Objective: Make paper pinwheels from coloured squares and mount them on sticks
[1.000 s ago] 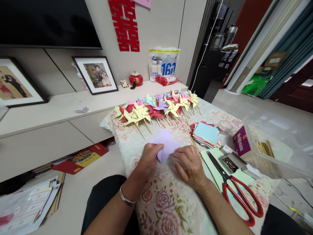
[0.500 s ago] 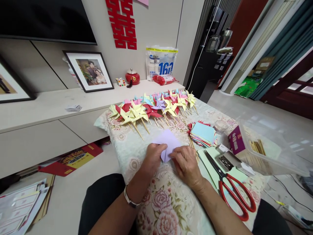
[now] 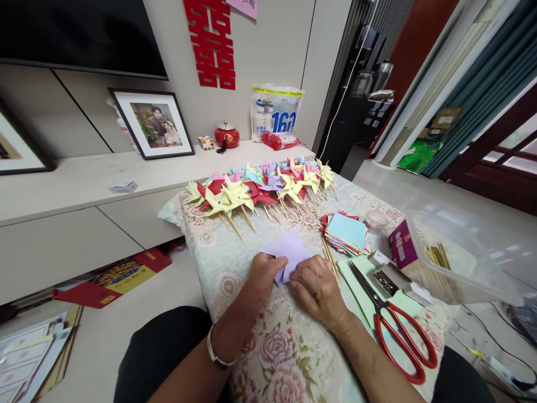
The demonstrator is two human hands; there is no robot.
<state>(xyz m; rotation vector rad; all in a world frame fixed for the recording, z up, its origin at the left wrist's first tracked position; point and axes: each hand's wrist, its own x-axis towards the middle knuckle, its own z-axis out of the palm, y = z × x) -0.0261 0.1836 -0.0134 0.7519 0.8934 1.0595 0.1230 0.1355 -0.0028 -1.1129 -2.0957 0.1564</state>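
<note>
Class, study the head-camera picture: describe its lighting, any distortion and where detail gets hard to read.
Head view: soft, even daylight with faint shadows under both hands, left hand and right hand, on the lilac paper; wide-angle lens bends the wall lines and doorway at the edges; the clear plastic box shows pale glare; the pinwheels stay sharp.

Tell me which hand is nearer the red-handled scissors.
The right hand. It rests on the lilac paper square just left of the red-handled scissors; the left hand sits beyond it, farther left.
</note>
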